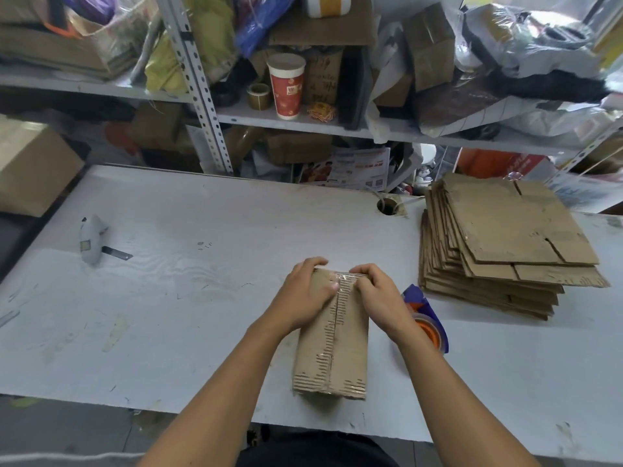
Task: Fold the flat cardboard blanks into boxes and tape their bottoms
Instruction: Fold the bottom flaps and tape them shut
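White table [202, 298] w/ plenty of free room on the left. Stack of flat blanks [499, 251] sitting far right. Folded box [332, 335] lying centre, long axis running away from the person. Both hands pressing tape at its far edge: left hand [303, 294] and right hand [377, 294], fingers curled over the end. Tape dispenser [428, 318] just beside the right hand.
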